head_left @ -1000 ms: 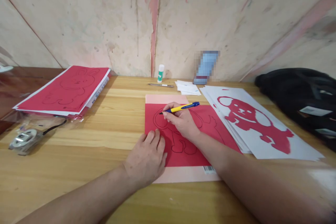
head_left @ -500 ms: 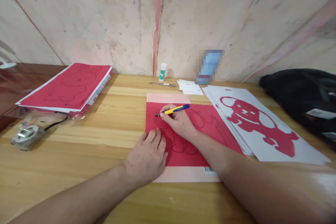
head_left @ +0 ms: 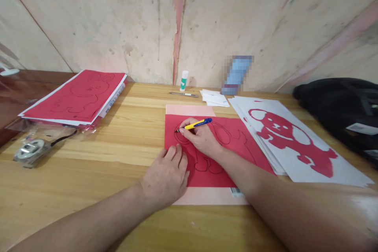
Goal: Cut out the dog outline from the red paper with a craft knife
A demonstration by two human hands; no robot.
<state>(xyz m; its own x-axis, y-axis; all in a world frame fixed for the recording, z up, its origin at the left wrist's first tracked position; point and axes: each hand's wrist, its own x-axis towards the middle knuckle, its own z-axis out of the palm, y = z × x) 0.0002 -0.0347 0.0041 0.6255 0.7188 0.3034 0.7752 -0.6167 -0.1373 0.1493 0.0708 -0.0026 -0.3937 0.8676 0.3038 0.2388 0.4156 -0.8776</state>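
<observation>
The right hand (head_left: 202, 137) pinches a yellow-and-blue pen (head_left: 195, 125) over red paper (head_left: 213, 180) lying beneath it, the sheet's near-left part under the loosely open left hand (head_left: 165, 177).

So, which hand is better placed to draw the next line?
Probably the right hand: it holds the pen, tip at the upper left part of the red paper. The left hand has no pen; it lies at the paper's lower left edge, so it seems better for steadying.
</observation>
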